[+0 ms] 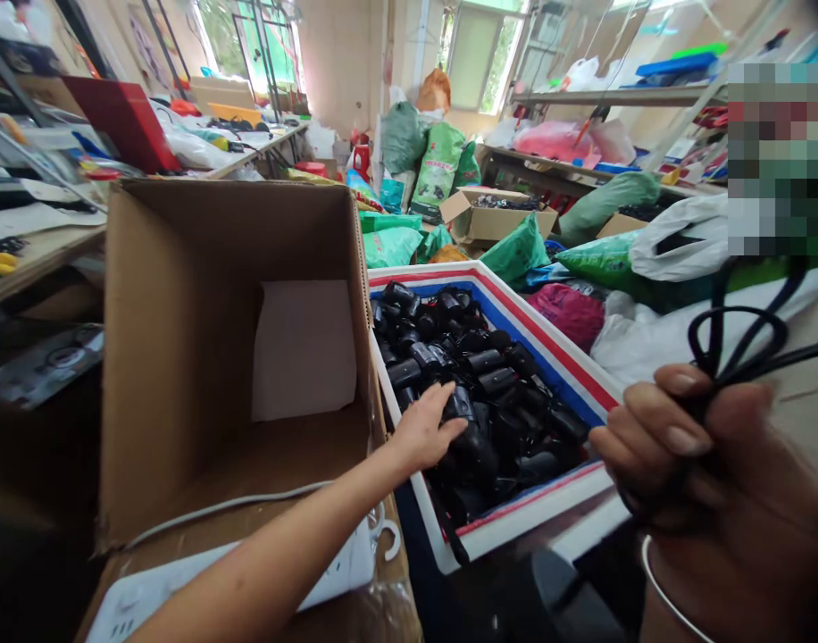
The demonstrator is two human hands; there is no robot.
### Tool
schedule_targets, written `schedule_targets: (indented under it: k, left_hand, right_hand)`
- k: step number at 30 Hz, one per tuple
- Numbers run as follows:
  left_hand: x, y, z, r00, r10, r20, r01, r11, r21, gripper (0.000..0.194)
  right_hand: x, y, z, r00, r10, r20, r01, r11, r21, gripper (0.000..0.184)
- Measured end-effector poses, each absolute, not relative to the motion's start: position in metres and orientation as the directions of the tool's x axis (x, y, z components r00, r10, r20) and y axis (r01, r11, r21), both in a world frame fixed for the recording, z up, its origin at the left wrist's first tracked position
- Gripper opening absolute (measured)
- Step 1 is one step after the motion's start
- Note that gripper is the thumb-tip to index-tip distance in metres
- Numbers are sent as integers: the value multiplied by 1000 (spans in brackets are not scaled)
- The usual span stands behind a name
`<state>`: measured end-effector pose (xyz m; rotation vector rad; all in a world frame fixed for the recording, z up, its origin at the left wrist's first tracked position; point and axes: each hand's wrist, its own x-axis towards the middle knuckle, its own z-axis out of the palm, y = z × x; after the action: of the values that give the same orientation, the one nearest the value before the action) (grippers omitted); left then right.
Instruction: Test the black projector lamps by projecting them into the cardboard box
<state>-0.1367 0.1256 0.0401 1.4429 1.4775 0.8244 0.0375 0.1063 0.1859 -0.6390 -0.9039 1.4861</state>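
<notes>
Two hands are in view. The left hand (426, 429), on a bare arm reaching in from the lower left, sits near the middle of the frame. Its fingers are extended and slightly apart, resting on the black cylindrical parts (482, 362) without clearly clenching any one of them. These parts fill a single tray (549, 344) with a white, red and blue striped rim. There are well over twenty, heaped too deep to count exactly, and the lower ones are hidden. The right hand (677, 455), at the right edge, is clenched around a looped black cable (737, 335), and its curled fingers hide part of the cable. One thin bangle (656, 580) circles that wrist. One open cardboard box (181, 313) stands just left of the tray, with a white sheet (305, 348) inside. One white power strip (181, 580) lies beneath the left forearm. A pixelated patch (780, 161) covers the upper right.
</notes>
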Motion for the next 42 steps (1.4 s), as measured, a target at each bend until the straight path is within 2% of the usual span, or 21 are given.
schedule_targets:
  k: [3, 5, 6, 7, 9, 11, 13, 17, 19, 21, 22, 24, 27, 29, 31, 33, 35, 37, 39, 42]
  left_hand:
    - [-129, 71, 32, 237, 936, -260, 165, 225, 960, 54]
    - [-124, 40, 28, 394, 881, -261, -35, 298, 954, 65]
    - [-121, 29, 27, 498, 846, -192, -320, 384, 866, 70]
    - [-119, 21, 26, 546, 829, -124, -487, 435, 757, 75]
    - [-118, 17, 26, 490, 866, -94, -682, 449, 577, 94]
    - [-121, 20, 26, 303, 928, -215, -720, 371, 586, 97]
    - [-129, 25, 25, 139, 949, -284, -735, 291, 613, 89]
    - [-149, 16, 24, 171, 976, -138, -809, 219, 546, 82]
    - [-153, 7, 23, 169, 979, -113, -814, 203, 543, 73]
    - [-154, -2, 22, 121, 981, -151, -794, 187, 578, 64]
    - [-154, -7, 22, 90, 980, -179, -783, 181, 595, 61]
    - [-155, -14, 22, 30, 970, -242, -759, 180, 626, 62]
    - [-158, -26, 23, -47, 951, -305, -727, 177, 664, 68]
    - [-162, -33, 24, -80, 943, -322, -709, 173, 683, 70]
    - [-165, -40, 25, -110, 942, -316, -692, 156, 705, 65]
    - [-166, -45, 24, -136, 944, -300, -661, 140, 738, 62]
    - [-167, -47, 24, -170, 943, -287, -597, 133, 791, 61]
    - [-170, -48, 26, -251, 933, -259, -444, 127, 887, 57]
    - [-174, -49, 33, -350, 916, -196, -219, 123, 968, 48]
    - [-180, -50, 45, -445, 886, -128, 89, 186, 978, 35]
  right_hand:
    - [28, 97, 193, -106, 981, 165, -661, 55, -748, 17]
    - [21, 93, 200, -83, 971, 225, -716, 99, -691, 16]
    - [17, 92, 204, -58, 966, 250, -722, 132, -679, 16]
    - [13, 92, 207, -34, 963, 268, -718, 163, -677, 16]
    - [5, 90, 213, -18, 964, 265, -701, 177, -691, 18]
    - [0, 87, 216, -42, 965, 257, -705, 154, -692, 19]
    - [-2, 84, 218, -84, 952, 295, -736, 140, -662, 18]
    - [-3, 81, 220, -108, 915, 388, -744, 184, -642, 15]
    - [-2, 80, 215, -67, 910, 409, -619, 283, -733, 19]
    - [4, 80, 201, -83, 895, 438, -320, 393, -862, 31]
    - [10, 81, 191, -150, 892, 427, -136, 409, -902, 41]
    - [24, 85, 166, -353, 884, 306, 156, 378, -912, 61]
    - [46, 89, 125, -549, 833, 71, 325, 291, -900, 68]
    - [53, 84, 102, -580, 813, -57, 400, 223, -889, 64]
    - [52, 73, 87, -587, 785, -197, 415, 83, -906, 63]
    - [43, 57, 77, -617, 729, -297, 314, -117, -942, 77]
    - [29, 42, 71, -646, 700, -304, 186, -242, -952, 99]
    - [13, 32, 66, -619, 741, -262, 150, -216, -965, 104]
    - [-1, 26, 61, -545, 812, -210, 207, -113, -972, 88]
    - [-18, 22, 53, -417, 902, -113, 333, 36, -942, 70]
